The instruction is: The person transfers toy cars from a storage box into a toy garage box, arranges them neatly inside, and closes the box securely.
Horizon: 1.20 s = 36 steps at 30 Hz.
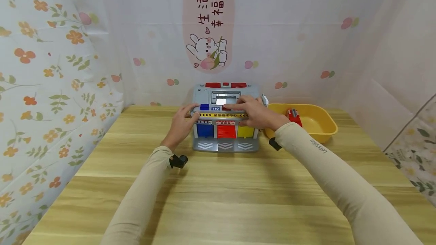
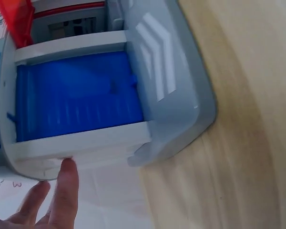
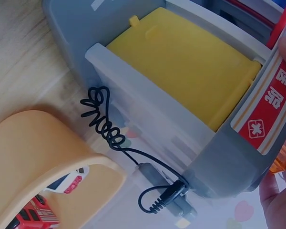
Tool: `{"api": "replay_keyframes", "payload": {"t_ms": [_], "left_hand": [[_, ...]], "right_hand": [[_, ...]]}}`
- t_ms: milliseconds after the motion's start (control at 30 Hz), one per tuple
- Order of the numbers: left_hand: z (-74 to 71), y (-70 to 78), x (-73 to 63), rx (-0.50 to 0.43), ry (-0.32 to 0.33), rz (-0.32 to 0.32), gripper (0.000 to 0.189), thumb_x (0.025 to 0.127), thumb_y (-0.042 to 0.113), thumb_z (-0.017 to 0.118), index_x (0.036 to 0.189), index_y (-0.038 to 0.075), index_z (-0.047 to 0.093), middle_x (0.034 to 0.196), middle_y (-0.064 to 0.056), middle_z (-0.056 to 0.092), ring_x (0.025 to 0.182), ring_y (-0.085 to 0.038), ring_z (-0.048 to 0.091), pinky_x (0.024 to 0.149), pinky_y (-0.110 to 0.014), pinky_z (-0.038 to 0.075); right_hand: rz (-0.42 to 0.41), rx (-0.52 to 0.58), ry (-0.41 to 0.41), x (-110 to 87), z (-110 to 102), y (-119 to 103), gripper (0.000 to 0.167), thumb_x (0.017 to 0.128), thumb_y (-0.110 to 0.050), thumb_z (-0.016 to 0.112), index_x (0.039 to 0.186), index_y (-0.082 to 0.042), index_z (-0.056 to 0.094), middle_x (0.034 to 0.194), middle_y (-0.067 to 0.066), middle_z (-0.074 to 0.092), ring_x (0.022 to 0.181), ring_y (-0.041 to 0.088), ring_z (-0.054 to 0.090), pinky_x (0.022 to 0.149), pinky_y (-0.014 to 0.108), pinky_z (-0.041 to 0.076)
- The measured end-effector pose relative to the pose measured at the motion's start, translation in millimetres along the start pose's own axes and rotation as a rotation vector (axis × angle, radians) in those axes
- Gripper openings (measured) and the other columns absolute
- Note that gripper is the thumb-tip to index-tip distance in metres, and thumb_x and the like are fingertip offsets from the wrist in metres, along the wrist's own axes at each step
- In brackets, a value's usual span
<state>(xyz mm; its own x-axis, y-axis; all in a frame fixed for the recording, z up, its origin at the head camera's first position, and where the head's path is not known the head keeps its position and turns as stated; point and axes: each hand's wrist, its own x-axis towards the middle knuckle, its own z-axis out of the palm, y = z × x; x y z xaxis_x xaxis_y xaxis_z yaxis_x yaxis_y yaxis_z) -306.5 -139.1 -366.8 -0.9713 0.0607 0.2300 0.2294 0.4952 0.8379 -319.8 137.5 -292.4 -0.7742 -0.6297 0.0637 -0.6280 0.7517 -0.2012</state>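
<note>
A grey toy rescue station point(image 1: 204, 95) stands on the table, its front facing me. Its three doors are blue point(image 2: 78, 95), red point(image 1: 226, 131) and yellow point(image 3: 186, 67); the red one tilts outward. My left hand point(image 1: 178, 127) is at the upper left end, and its fingertips touch the white side wall point(image 2: 100, 152). Over the right end of the roof lies my right hand point(image 1: 257, 113). Its index finger reaches the red button point(image 1: 226, 107) beside the 110 label, while the thumb is against the front sign point(image 3: 267, 105). A blue button point(image 1: 204, 107) sits further left.
A yellow tub point(image 1: 321, 122) stands right of the station, holding a red toy vehicle point(image 3: 38, 214) and a white one point(image 3: 69, 181). A coiled black cord point(image 3: 102, 117) hangs by the station's right side. Patterned cloth point(image 1: 289, 41) hangs behind the wooden table point(image 1: 218, 199).
</note>
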Motion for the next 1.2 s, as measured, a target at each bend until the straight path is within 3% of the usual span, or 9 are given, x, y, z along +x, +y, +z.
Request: {"api": "replay_keyframes", "payload": {"t_ms": [367, 700, 833, 1033, 1200], "left_hand": [[-15.5, 5.0, 10.2, -0.028, -0.227, -0.010, 0.054, 0.104, 0.033, 0.047, 0.154, 0.016, 0.040, 0.161, -0.018, 0.030, 0.139, -0.040, 0.041, 0.115, -0.057, 0.040], [-13.4, 3.8, 9.7, -0.008, -0.214, -0.029, 0.053, 0.103, 0.040, 0.047, 0.153, 0.023, 0.042, 0.159, -0.014, 0.039, 0.138, -0.036, 0.044, 0.112, -0.056, 0.044], [-13.6, 0.8, 7.9, -0.012, -0.215, -0.040, 0.054, 0.103, 0.040, 0.047, 0.154, 0.024, 0.040, 0.159, -0.015, 0.038, 0.136, -0.036, 0.047, 0.112, -0.056, 0.044], [-13.9, 0.3, 8.5, -0.017, -0.227, -0.040, 0.054, 0.103, 0.042, 0.047, 0.154, 0.025, 0.040, 0.160, -0.014, 0.037, 0.137, -0.036, 0.047, 0.111, -0.055, 0.046], [-16.3, -0.2, 9.9, -0.012, -0.243, -0.050, 0.055, 0.104, 0.043, 0.047, 0.155, 0.026, 0.039, 0.162, -0.014, 0.034, 0.137, -0.037, 0.048, 0.111, -0.056, 0.045]], "right_hand": [[0.019, -0.013, -0.006, 1.6, -0.5, -2.0, 0.073, 0.086, -0.020, 0.079, 0.149, -0.037, 0.047, 0.145, 0.015, 0.049, 0.135, 0.034, 0.039, 0.111, 0.060, 0.026], [0.035, -0.058, -0.059, 0.7, -8.7, -7.5, 0.077, 0.085, -0.018, 0.080, 0.151, -0.036, 0.044, 0.149, 0.014, 0.049, 0.140, 0.036, 0.040, 0.113, 0.065, 0.027], [0.031, -0.012, -0.068, 0.4, -14.0, -5.1, 0.081, 0.085, -0.021, 0.080, 0.154, -0.032, 0.040, 0.151, 0.015, 0.047, 0.136, 0.037, 0.044, 0.113, 0.062, 0.036], [0.082, 0.156, -0.004, -10.7, -28.4, 14.3, 0.081, 0.086, -0.016, 0.078, 0.156, -0.022, 0.037, 0.154, 0.020, 0.040, 0.136, 0.041, 0.042, 0.109, 0.060, 0.044], [0.130, 0.156, 0.093, -24.0, -40.7, 40.6, 0.070, 0.091, -0.014, 0.072, 0.153, -0.011, 0.040, 0.146, 0.022, 0.048, 0.127, 0.040, 0.051, 0.102, 0.058, 0.050]]}}
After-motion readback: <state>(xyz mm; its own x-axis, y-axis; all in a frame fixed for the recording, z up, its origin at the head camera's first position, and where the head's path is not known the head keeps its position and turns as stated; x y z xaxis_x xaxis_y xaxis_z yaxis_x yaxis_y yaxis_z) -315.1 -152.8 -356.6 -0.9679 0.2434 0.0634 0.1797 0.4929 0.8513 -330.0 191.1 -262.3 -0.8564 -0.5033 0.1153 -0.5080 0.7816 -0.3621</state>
